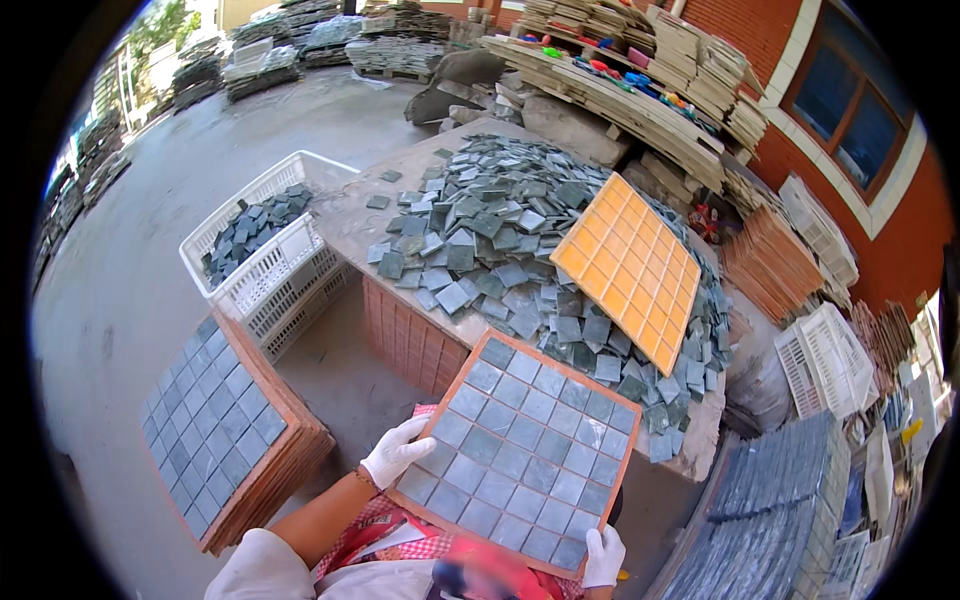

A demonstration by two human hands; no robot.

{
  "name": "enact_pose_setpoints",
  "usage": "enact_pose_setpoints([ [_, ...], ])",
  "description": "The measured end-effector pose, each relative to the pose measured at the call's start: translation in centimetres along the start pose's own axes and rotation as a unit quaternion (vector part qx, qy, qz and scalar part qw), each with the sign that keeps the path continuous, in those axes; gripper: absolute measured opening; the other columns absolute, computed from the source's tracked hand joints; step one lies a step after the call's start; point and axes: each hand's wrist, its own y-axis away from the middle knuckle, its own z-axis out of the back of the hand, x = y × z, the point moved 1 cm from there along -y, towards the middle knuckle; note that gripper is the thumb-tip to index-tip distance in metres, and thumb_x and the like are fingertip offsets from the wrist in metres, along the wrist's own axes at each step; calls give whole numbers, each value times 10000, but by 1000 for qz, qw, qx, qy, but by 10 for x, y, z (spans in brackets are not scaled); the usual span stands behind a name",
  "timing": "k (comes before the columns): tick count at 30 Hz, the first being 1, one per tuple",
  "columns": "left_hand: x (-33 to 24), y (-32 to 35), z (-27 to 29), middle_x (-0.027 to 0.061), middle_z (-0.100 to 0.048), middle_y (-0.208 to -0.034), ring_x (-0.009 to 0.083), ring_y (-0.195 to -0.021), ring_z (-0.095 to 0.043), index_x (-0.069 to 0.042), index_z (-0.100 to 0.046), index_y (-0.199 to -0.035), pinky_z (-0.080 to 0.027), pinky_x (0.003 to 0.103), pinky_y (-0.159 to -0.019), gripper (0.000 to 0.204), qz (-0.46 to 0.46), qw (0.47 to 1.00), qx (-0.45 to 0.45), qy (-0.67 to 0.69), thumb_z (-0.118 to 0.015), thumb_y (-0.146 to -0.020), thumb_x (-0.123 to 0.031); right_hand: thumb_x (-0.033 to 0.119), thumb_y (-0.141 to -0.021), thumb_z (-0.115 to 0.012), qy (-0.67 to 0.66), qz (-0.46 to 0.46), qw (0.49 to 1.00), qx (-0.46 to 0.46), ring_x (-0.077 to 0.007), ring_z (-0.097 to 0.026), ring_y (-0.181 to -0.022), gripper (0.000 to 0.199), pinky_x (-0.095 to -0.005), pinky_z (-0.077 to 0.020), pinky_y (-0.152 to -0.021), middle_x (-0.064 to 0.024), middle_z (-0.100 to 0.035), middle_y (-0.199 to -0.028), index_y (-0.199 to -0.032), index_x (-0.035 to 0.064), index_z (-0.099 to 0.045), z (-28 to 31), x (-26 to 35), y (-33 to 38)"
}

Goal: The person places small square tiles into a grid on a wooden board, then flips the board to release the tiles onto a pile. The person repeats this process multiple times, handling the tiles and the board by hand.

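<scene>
I hold an orange-rimmed square tray (452, 375) filled with grey-green stone tiles, tilted above my lap. My left hand (395, 452), in a white glove, grips its left edge. My right hand (603, 556), also gloved, grips its lower right corner. Beyond it a stone table (345, 220) carries a large heap of loose grey tiles (500, 235). An empty orange grid tray (628, 265) lies slanted on that heap.
A stack of filled trays (215, 420) stands at my left. White plastic crates (270, 250) with tiles are beside the table. Sheets of grey tile mosaic (770, 510) pile at the right, more white crates (825, 355) behind them. Concrete yard floor lies to the left.
</scene>
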Motion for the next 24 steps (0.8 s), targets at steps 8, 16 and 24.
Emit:
enact_pose_setpoints([
  [8,-19,21,-1,69,-551,-1217,162,-1125,-498,33,-444,-1342,-396,329,-999,598,87,991,20,100,-675,-865,-244,200,-909,-580,19,17,998,-57,-241,-601,-983,356,-355,-461,-884,-155,-660,-1064,-1138,-71,-610,4,42,28],
  [16,-69,141,54,54,-601,-1076,135,-1005,-532,28,-498,-1267,-424,273,-912,429,-5,971,-238,-34,-544,-870,-128,161,-941,-507,-107,178,969,135,-219,-580,-1041,349,-348,-451,-915,-133,-640,-1124,-1203,-56,-586,-57,105,6],
  [24,-110,278,119,12,-605,-961,79,-874,-512,61,-581,-1155,-430,235,-785,352,-48,824,-558,-88,-428,-873,-83,219,-959,-531,-85,292,863,403,-165,-643,-838,316,-306,-487,-760,-139,-689,-884,-1093,-50,-628,-273,204,2],
])
